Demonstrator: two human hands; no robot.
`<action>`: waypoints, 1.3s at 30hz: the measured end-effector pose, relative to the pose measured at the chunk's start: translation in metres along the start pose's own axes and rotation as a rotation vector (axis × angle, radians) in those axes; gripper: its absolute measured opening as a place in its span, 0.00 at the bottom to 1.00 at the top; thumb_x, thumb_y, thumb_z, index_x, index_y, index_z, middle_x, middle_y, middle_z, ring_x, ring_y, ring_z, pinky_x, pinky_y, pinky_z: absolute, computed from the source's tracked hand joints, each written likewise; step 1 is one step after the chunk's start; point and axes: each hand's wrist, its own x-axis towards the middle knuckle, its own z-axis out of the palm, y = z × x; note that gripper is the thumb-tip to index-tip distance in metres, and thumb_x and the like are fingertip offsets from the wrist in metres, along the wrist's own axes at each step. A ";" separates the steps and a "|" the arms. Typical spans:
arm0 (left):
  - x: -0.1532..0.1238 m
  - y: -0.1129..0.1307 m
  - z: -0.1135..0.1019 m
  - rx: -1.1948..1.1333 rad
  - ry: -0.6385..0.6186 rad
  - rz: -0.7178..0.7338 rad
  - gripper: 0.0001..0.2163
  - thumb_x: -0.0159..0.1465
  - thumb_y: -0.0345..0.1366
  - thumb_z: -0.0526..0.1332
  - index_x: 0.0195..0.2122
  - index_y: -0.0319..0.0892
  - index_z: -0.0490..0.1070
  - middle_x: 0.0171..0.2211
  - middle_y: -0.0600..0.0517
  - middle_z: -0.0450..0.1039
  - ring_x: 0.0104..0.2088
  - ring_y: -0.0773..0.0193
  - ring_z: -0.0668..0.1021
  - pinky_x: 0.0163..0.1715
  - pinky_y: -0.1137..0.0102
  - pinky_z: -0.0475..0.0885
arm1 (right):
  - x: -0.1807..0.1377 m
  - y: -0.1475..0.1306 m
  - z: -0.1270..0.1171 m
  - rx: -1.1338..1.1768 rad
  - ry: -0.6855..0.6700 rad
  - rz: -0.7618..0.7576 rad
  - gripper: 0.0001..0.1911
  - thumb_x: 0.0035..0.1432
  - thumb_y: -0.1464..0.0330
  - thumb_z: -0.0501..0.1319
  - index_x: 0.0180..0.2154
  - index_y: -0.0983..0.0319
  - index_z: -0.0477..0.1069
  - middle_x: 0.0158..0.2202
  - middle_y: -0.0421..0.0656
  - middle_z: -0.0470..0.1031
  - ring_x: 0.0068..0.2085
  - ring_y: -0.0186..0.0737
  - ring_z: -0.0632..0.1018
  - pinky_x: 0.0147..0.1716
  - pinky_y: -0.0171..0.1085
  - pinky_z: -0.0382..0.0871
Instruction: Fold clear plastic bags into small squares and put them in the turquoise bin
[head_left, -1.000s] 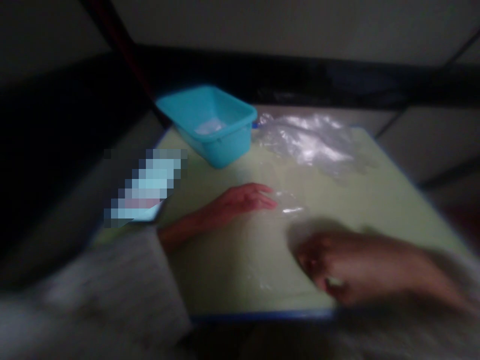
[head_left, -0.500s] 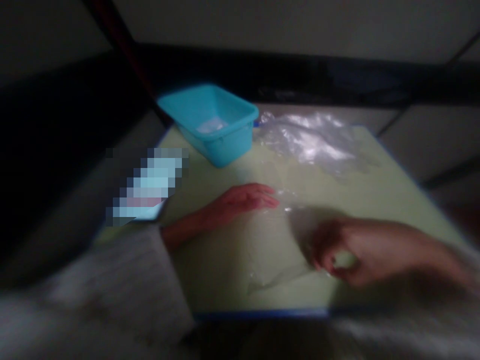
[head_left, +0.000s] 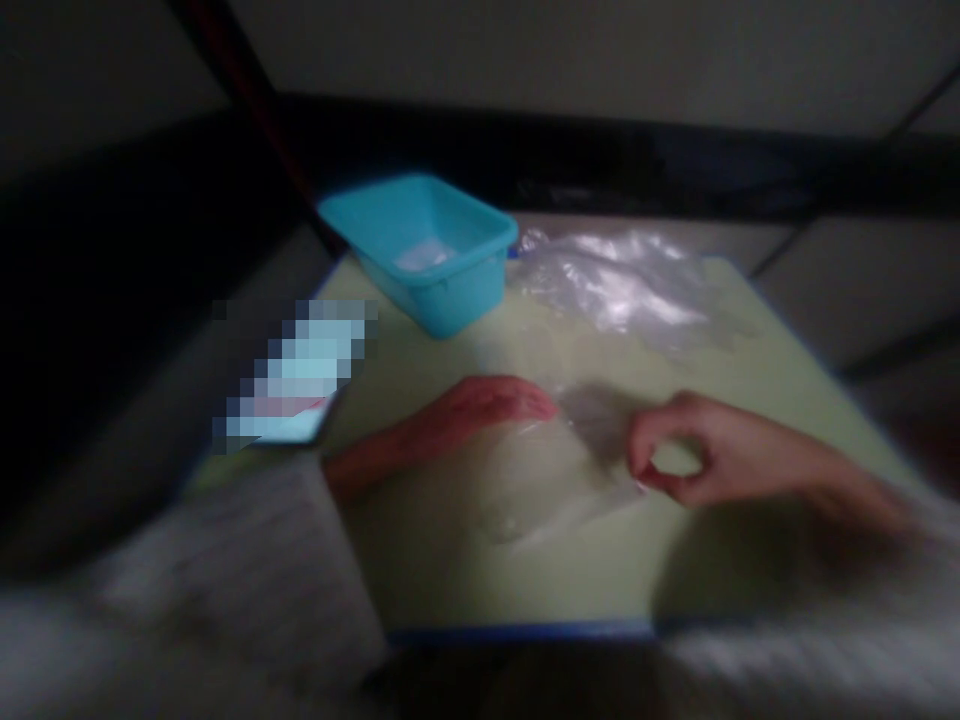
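Note:
A thin clear plastic bag (head_left: 555, 480) lies over the yellow-green tabletop between my hands, its outline faint in the dim light. My right hand (head_left: 705, 450) pinches the bag's right corner with thumb and fingertips curled into a ring, slightly above the table. My left hand (head_left: 495, 398) rests palm down along the bag's far left edge, fingers stretched out and close together. The image is soft, so what lies under the left fingers is hidden.
Behind the hands stands a turquoise plastic basket (head_left: 469, 298) with something whitish inside. To its right lies a heap of crumpled clear plastic bags (head_left: 622, 285). A pixelated phone-like screen (head_left: 300, 385) sits at the table's left edge. The table (head_left: 525, 600) has a blue rim.
My right hand has risen and moved a little away from me, lifting the bag's corner with it. My left hand stays in nearly the same place, its fingers now closer together.

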 end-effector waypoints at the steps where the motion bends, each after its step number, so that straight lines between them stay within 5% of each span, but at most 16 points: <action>1: 0.000 0.001 0.000 0.015 -0.001 -0.003 0.14 0.63 0.44 0.57 0.41 0.39 0.76 0.45 0.46 0.76 0.49 0.56 0.75 0.51 0.64 0.67 | 0.001 0.000 0.000 0.012 0.037 -0.005 0.08 0.46 0.80 0.57 0.28 0.63 0.68 0.27 0.38 0.73 0.29 0.31 0.74 0.29 0.29 0.67; 5: 0.000 -0.004 -0.001 -0.027 -0.018 -0.026 0.15 0.63 0.45 0.56 0.41 0.42 0.76 0.46 0.48 0.76 0.49 0.56 0.75 0.53 0.63 0.66 | 0.004 0.004 0.001 0.153 0.206 -0.025 0.04 0.53 0.76 0.59 0.32 0.62 0.66 0.28 0.40 0.72 0.30 0.31 0.74 0.29 0.29 0.68; 13: -0.002 -0.013 0.000 -0.265 -0.018 -0.085 0.32 0.60 0.62 0.47 0.40 0.39 0.77 0.46 0.44 0.76 0.50 0.51 0.75 0.51 0.58 0.66 | 0.015 0.020 0.001 0.395 0.593 -0.007 0.10 0.55 0.65 0.64 0.33 0.61 0.64 0.27 0.37 0.70 0.27 0.31 0.74 0.26 0.31 0.70; 18: 0.000 -0.005 -0.001 0.044 -0.029 -0.031 0.19 0.57 0.51 0.61 0.42 0.42 0.77 0.46 0.47 0.76 0.48 0.54 0.76 0.49 0.63 0.68 | 0.018 0.031 -0.001 0.404 0.716 -0.029 0.09 0.56 0.64 0.63 0.33 0.60 0.64 0.26 0.36 0.70 0.26 0.31 0.75 0.26 0.31 0.70; 21: 0.001 -0.001 0.001 0.132 0.011 -0.034 0.13 0.59 0.43 0.61 0.41 0.43 0.78 0.45 0.50 0.77 0.47 0.56 0.77 0.49 0.65 0.69 | 0.019 0.035 -0.001 0.412 0.767 -0.019 0.09 0.56 0.64 0.63 0.34 0.59 0.64 0.28 0.36 0.71 0.26 0.31 0.75 0.28 0.32 0.71; 26: 0.003 0.001 0.005 0.127 0.106 -0.118 0.14 0.63 0.41 0.55 0.38 0.41 0.78 0.42 0.50 0.79 0.45 0.57 0.78 0.48 0.65 0.69 | 0.020 0.032 0.002 0.464 0.703 0.072 0.12 0.54 0.61 0.64 0.37 0.58 0.64 0.27 0.37 0.73 0.30 0.35 0.78 0.32 0.36 0.72; 34: 0.005 -0.007 0.004 -0.227 0.164 -0.223 0.14 0.61 0.44 0.58 0.36 0.40 0.78 0.39 0.48 0.79 0.43 0.57 0.79 0.46 0.64 0.70 | 0.013 0.036 0.005 0.594 0.529 0.086 0.21 0.57 0.52 0.58 0.46 0.58 0.63 0.34 0.42 0.78 0.38 0.42 0.79 0.41 0.42 0.71; 39: 0.007 -0.007 0.005 -0.297 0.159 -0.216 0.16 0.57 0.47 0.62 0.36 0.39 0.78 0.40 0.46 0.79 0.44 0.54 0.78 0.48 0.60 0.69 | 0.015 0.038 0.005 0.577 0.468 0.060 0.25 0.48 0.62 0.69 0.46 0.57 0.62 0.36 0.41 0.78 0.40 0.40 0.79 0.41 0.39 0.72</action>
